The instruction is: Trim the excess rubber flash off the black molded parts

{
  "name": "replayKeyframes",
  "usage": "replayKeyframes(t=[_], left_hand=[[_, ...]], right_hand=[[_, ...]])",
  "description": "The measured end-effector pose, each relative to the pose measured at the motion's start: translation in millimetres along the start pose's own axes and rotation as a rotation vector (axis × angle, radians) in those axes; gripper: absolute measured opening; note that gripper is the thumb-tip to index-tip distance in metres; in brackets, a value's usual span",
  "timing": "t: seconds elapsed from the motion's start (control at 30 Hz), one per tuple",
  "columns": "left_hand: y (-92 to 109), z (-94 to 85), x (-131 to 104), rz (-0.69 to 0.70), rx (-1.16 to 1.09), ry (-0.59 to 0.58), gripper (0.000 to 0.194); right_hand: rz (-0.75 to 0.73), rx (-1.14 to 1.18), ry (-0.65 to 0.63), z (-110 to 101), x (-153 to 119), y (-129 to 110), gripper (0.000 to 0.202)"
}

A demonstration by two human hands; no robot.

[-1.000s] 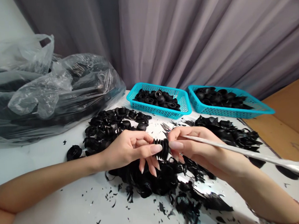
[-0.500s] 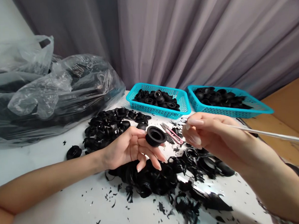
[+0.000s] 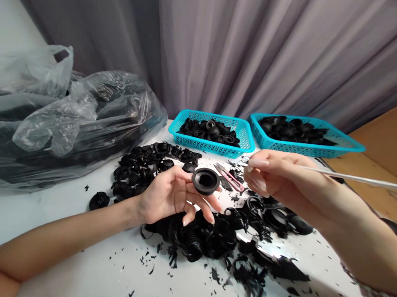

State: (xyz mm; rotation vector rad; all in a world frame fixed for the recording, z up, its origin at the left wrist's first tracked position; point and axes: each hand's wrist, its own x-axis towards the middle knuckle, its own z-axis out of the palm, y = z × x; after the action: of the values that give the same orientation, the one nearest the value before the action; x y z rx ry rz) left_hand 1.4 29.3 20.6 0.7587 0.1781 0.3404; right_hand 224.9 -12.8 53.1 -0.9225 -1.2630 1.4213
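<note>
My left hand (image 3: 176, 191) holds a round black rubber grommet (image 3: 206, 182) between thumb and index finger, its wide rim and centre hole facing me. The other fingers hang loosely curled beneath it. To the right, my right hand (image 3: 283, 175) is closed in a pinch, apart from the grommet; whatever may be in its fingertips is too small or hidden to name. A thin white cord (image 3: 363, 180) crosses in front of the right wrist; I cannot tell if it is gripped. Between the hands, pink-handled thread snips (image 3: 231, 180) lie on the table.
Black ribbed parts (image 3: 133, 169) lie behind my left hand. More parts and trimmings (image 3: 203, 241) are heaped below the hands on the white table (image 3: 75, 279). Two blue baskets (image 3: 215, 151) (image 3: 318, 150) hold black pieces. A big clear plastic bag (image 3: 84, 123) stands left, before a grey curtain (image 3: 206, 46).
The grommet has tilted slightly, so its rim and hole face me more squarely. Both hands stay nearly in place; the whole view has shifted a little.
</note>
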Motion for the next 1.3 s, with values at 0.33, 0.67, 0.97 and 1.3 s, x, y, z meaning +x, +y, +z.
replayKeyframes(t=[0.33,0.67,0.97,1.3], left_hand=[[-2,2.5,1,0.092,0.103,0.054,0.021],[-3,8.5,-1,0.083,0.334,0.200,0.030],[-7,11.0,0,-0.007,0.524,0.315,0.036],[-15,5.3,0,-0.006,0.500,0.368,0.044]], right_hand=[[0.035,-0.143,0.003,7,-1,-5,0.029],[-0.124,-1.353,-0.020,-26,8,17,0.043],[0.025,-1.639,-0.137,-33,27,63,0.010],[0.016,-1.734,-0.122,-29,30,69,0.016]])
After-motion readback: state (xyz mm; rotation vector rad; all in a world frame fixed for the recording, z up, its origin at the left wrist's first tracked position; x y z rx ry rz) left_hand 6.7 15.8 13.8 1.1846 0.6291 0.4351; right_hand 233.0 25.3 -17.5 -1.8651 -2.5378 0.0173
